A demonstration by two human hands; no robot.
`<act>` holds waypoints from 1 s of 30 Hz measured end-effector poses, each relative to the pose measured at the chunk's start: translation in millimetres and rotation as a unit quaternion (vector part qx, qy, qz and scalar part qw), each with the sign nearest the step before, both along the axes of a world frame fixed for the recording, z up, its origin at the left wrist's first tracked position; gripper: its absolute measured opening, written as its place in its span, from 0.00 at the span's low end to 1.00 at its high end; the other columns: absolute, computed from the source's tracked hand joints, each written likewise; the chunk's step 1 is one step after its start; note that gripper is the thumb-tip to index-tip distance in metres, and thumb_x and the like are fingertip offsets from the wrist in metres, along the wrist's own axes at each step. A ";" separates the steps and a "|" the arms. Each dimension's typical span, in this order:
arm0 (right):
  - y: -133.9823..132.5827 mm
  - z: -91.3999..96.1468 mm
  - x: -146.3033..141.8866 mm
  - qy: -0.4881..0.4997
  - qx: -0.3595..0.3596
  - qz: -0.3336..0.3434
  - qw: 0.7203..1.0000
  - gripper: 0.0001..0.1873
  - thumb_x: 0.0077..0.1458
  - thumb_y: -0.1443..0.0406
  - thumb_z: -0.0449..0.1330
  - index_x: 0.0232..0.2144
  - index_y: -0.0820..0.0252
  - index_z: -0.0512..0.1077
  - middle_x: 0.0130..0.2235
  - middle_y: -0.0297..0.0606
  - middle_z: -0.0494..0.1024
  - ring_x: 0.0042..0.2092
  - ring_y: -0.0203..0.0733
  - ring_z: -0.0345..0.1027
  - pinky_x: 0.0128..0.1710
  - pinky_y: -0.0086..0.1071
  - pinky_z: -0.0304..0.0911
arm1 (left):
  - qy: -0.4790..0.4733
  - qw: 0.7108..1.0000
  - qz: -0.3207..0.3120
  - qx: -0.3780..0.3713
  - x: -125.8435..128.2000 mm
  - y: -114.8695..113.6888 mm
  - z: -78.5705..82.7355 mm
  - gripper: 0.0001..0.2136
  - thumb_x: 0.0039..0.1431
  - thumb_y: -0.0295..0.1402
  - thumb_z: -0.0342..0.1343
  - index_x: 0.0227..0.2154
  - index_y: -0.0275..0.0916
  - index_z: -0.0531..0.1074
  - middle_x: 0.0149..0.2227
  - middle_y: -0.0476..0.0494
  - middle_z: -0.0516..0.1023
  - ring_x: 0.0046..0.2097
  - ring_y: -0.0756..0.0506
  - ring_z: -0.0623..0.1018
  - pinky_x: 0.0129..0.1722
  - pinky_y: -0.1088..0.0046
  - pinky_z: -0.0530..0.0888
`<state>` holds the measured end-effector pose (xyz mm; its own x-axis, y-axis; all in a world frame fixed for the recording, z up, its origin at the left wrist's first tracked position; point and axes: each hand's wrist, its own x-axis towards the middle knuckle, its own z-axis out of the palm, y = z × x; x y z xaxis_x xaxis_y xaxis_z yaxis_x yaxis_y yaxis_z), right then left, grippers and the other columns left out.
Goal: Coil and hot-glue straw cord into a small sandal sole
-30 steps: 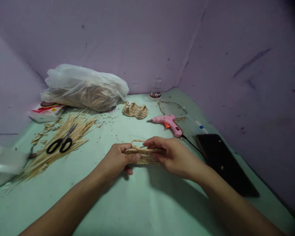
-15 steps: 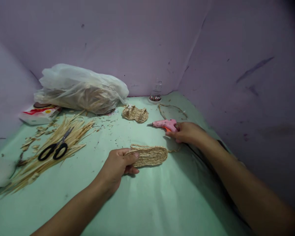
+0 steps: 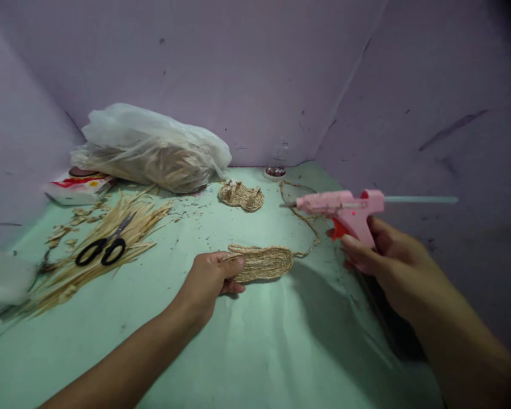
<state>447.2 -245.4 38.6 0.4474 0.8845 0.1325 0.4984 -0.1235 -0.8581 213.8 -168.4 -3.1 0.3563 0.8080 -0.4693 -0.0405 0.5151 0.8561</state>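
My left hand [image 3: 213,278] grips the left end of a coiled braided-straw sole [image 3: 268,264], thumb on top and fingers beneath. A loose tail of the braided cord [image 3: 309,224] runs from the sole's right end and loops back over the table. Raised at the right, my right hand [image 3: 383,250] is closed around the handle of a pink hot glue gun [image 3: 336,203], its nozzle pointing left. A clear glue stick [image 3: 421,199] sticks out of the gun's back, and a small red light glows on its body.
Behind lies a small woven slipper [image 3: 241,196] with white decoration. A clear container of beads [image 3: 275,170] stands by the wall. On the left are black-handled scissors [image 3: 106,247] on straw strips [image 3: 85,272], a stuffed plastic bag [image 3: 153,150] and a white-and-red box [image 3: 80,190].
My right hand has lifted the glue gun from near the table and brought it closer and to the right. The left hand still holds the sole in nearly the same place.
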 end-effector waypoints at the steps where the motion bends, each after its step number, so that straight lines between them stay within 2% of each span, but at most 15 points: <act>1: -13.5 -4.0 -7.0 0.043 -0.004 0.003 0.999 0.14 0.49 0.54 0.59 0.36 0.56 0.71 0.30 0.37 0.74 0.26 0.38 0.64 0.22 0.29 0.60 | -0.003 1.000 0.002 0.001 -0.2 -0.3 -0.6 0.14 0.37 0.36 0.67 0.25 0.30 0.75 0.28 0.42 0.75 0.27 0.50 0.72 0.25 0.76 0.73; 3: -37.8 -19.4 -22.1 0.090 0.001 -0.010 0.996 0.16 0.52 0.51 0.57 0.36 0.56 0.71 0.30 0.37 0.74 0.26 0.39 0.65 0.22 0.30 0.62 | -0.009 1.000 0.005 0.003 -0.3 -0.7 -1.7 0.13 0.37 0.35 0.66 0.26 0.30 0.75 0.28 0.42 0.76 0.26 0.51 0.72 0.25 0.75 0.73; 6: -64.3 -50.7 -44.5 0.063 0.031 -0.058 0.996 0.17 0.53 0.55 0.58 0.44 0.53 0.69 0.38 0.40 0.76 0.39 0.47 0.70 0.34 0.34 0.66 | -0.012 1.000 0.002 0.009 -0.3 -0.7 -2.8 0.13 0.38 0.35 0.66 0.26 0.30 0.75 0.28 0.42 0.76 0.27 0.50 0.73 0.25 0.74 0.74; 8: -74.5 -68.3 -55.0 0.008 0.045 -0.081 0.996 0.15 0.53 0.57 0.58 0.43 0.52 0.69 0.38 0.40 0.76 0.37 0.48 0.70 0.34 0.36 0.66 | -0.014 1.000 0.002 0.014 0.0 -0.7 -3.5 0.12 0.39 0.35 0.65 0.25 0.31 0.74 0.28 0.42 0.76 0.27 0.50 0.73 0.25 0.75 0.73; 11: -80.2 -82.5 -59.3 -0.078 0.056 -0.064 0.993 0.11 0.53 0.59 0.58 0.40 0.51 0.69 0.33 0.39 0.75 0.32 0.47 0.68 0.31 0.36 0.65 | -0.016 1.000 0.007 0.019 0.2 -1.1 -5.0 0.10 0.40 0.34 0.64 0.24 0.33 0.73 0.27 0.44 0.75 0.26 0.51 0.72 0.24 0.76 0.73; 14: -80.4 -85.3 -55.3 -0.133 0.066 -0.031 0.988 0.08 0.54 0.61 0.57 0.39 0.51 0.68 0.30 0.37 0.72 0.29 0.45 0.66 0.28 0.35 0.63 | -0.016 1.000 0.008 0.020 0.1 -1.9 -6.8 0.09 0.41 0.34 0.63 0.24 0.33 0.73 0.27 0.45 0.75 0.26 0.51 0.72 0.24 0.76 0.73; 19: -79.9 -82.1 -55.9 -0.167 0.042 -0.073 0.982 0.06 0.55 0.60 0.56 0.36 0.52 0.66 0.26 0.36 0.69 0.26 0.44 0.62 0.27 0.36 0.60 | -0.019 0.999 0.009 0.027 0.2 -3.4 -8.3 0.10 0.41 0.34 0.64 0.25 0.32 0.74 0.28 0.44 0.76 0.27 0.51 0.73 0.26 0.75 0.73; 23: -77.5 -78.9 -59.1 -0.187 0.029 -0.051 0.981 0.05 0.56 0.60 0.54 0.35 0.52 0.66 0.25 0.35 0.68 0.25 0.43 0.60 0.26 0.35 0.58 | -0.028 0.999 0.019 0.027 0.8 -4.4 -8.1 0.09 0.41 0.33 0.64 0.25 0.32 0.76 0.28 0.43 0.76 0.29 0.50 0.73 0.27 0.75 0.73; 26: -74.3 -78.3 -56.8 -0.211 0.051 -0.024 0.976 0.05 0.57 0.61 0.53 0.36 0.53 0.66 0.25 0.35 0.69 0.25 0.43 0.62 0.25 0.34 0.59 | -0.028 0.999 0.021 0.024 1.5 -4.7 -8.8 0.09 0.41 0.33 0.64 0.25 0.32 0.76 0.28 0.43 0.76 0.28 0.50 0.73 0.26 0.75 0.73; 30: -70.1 -79.4 -53.3 -0.253 0.122 -0.024 0.959 0.03 0.56 0.62 0.54 0.34 0.54 0.66 0.22 0.32 0.68 0.20 0.39 0.60 0.19 0.31 0.56 | -0.028 0.999 0.025 0.028 2.0 -5.1 -10.4 0.10 0.40 0.33 0.64 0.26 0.31 0.76 0.27 0.43 0.76 0.28 0.50 0.73 0.25 0.75 0.73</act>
<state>393.9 -315.5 -40.8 0.3103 0.7794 0.5443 0.8577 0.0174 -0.5139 215.8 -173.5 -13.5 0.3390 0.8501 -0.4029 -0.1128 0.4619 0.8797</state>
